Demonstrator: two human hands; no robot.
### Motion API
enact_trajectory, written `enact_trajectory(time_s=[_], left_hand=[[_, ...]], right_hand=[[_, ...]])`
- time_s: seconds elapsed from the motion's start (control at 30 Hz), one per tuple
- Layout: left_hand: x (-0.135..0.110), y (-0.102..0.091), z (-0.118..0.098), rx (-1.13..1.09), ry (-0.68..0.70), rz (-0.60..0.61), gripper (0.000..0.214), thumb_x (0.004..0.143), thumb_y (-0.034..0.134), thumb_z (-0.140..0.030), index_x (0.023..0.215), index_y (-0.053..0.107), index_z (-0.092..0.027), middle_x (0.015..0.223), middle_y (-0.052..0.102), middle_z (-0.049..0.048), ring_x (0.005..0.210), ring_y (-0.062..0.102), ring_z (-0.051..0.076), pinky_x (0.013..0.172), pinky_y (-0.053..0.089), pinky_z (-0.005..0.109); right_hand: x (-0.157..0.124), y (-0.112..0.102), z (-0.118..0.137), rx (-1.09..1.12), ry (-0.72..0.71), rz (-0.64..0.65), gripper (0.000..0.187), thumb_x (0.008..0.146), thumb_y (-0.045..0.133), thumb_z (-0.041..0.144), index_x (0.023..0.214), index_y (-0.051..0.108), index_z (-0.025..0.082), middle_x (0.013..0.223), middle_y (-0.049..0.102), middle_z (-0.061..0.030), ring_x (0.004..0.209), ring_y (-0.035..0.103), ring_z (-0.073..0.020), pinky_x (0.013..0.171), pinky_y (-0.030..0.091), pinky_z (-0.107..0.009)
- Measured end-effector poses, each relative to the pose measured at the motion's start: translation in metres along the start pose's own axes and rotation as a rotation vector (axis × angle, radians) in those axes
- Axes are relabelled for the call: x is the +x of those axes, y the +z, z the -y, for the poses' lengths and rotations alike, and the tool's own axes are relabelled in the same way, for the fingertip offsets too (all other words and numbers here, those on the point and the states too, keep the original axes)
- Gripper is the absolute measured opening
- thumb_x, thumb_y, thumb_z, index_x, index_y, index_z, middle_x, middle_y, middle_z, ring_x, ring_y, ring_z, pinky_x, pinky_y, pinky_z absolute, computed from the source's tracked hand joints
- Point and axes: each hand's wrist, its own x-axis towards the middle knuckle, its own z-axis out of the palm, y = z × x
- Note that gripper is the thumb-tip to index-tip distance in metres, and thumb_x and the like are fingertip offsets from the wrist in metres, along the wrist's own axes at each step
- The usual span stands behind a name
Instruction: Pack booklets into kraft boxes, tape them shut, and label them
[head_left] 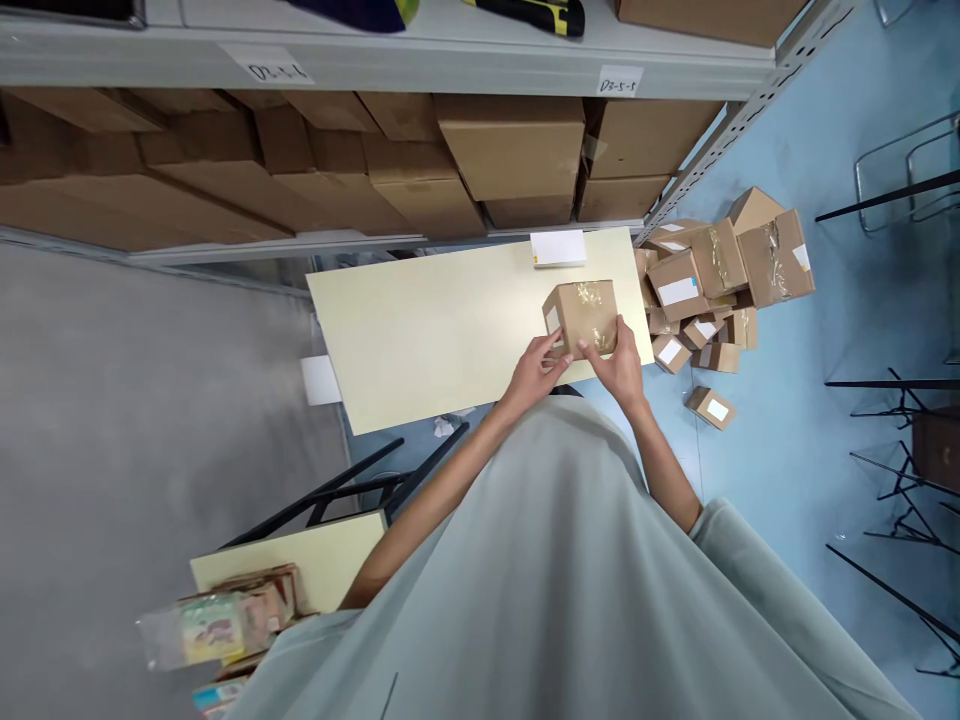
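A small cardboard box [589,305] with shiny clear tape across its top sits at the right end of a pale yellow table [420,330]. A white label shows on its left side. My left hand [536,370] holds the box at its near left corner, fingers along the labelled side. On the near right corner, my right hand [616,368] grips it with the thumb in front and the fingers on the right side. Close behind the box, at the table's far edge, lies a small white box [558,248].
A metal shelf [450,62] full of cardboard boxes runs along the far side. Several taped, labelled boxes [694,285] are heaped on the blue floor to the right. At lower left, packaged goods [232,615] lie on a second pale surface [341,560]. Black-legged furniture [911,440] stands far right.
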Motion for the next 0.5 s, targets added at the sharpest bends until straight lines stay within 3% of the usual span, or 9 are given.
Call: enact_trajectory(time_s=[0.07,0.13,0.23,0.3,0.37,0.5], left_hand=[[-0.002,0.01,0.0,0.002,0.047,0.066,0.062,0.108,0.067,-0.053,0.165,0.062,-0.029,0.16,0.062,0.0141,0.122,0.076,0.023,0.105,0.066,0.038],[0.001,0.016,0.007,-0.002,0.038,0.079,0.057,0.109,0.065,-0.052,0.161,0.065,-0.03,0.164,0.062,0.0132,0.128,0.074,0.025,0.107,0.064,0.038],[0.016,0.013,0.03,-0.015,-0.121,-0.066,0.062,0.103,0.073,-0.051,0.158,0.065,-0.024,0.167,0.061,0.0177,0.133,0.072,0.03,0.11,0.063,0.045],[0.028,0.004,0.046,-0.028,-0.281,-0.197,0.068,0.097,0.081,-0.053,0.154,0.066,-0.019,0.166,0.062,0.0236,0.136,0.071,0.036,0.113,0.06,0.052],[0.034,-0.008,0.058,-0.072,-0.366,-0.244,0.066,0.095,0.082,-0.058,0.144,0.072,-0.017,0.156,0.069,0.0247,0.136,0.071,0.037,0.114,0.06,0.054],[0.025,-0.036,0.066,-0.207,-0.293,-0.228,0.06,0.095,0.076,-0.063,0.136,0.076,-0.019,0.141,0.08,0.0159,0.128,0.074,0.033,0.11,0.062,0.049]], right_hand=[[0.002,-0.002,0.004,-0.123,0.031,-0.025,0.129,0.085,0.081,0.085,0.175,0.037,0.004,0.178,0.039,-0.0354,0.168,0.037,-0.0504,0.136,0.037,-0.068],[0.008,-0.009,0.002,-0.169,0.06,-0.041,0.134,0.081,0.086,0.082,0.176,0.034,0.003,0.18,0.035,-0.0363,0.17,0.033,-0.0523,0.137,0.034,-0.07],[0.02,-0.027,-0.012,-0.114,0.123,-0.038,0.13,0.078,0.089,0.077,0.176,0.039,0.007,0.176,0.045,-0.0315,0.167,0.038,-0.0513,0.137,0.035,-0.069],[0.025,-0.039,-0.024,-0.004,0.201,-0.011,0.124,0.079,0.088,0.075,0.175,0.044,0.01,0.173,0.053,-0.0264,0.164,0.046,-0.0492,0.136,0.039,-0.066],[0.025,-0.044,-0.035,0.174,0.267,0.048,0.118,0.081,0.085,0.075,0.175,0.047,0.013,0.17,0.059,-0.0216,0.16,0.054,-0.0452,0.135,0.044,-0.061],[0.014,-0.027,-0.048,0.496,0.284,0.218,0.112,0.086,0.079,0.077,0.176,0.047,0.017,0.169,0.063,-0.0143,0.16,0.056,-0.0384,0.138,0.043,-0.054]])
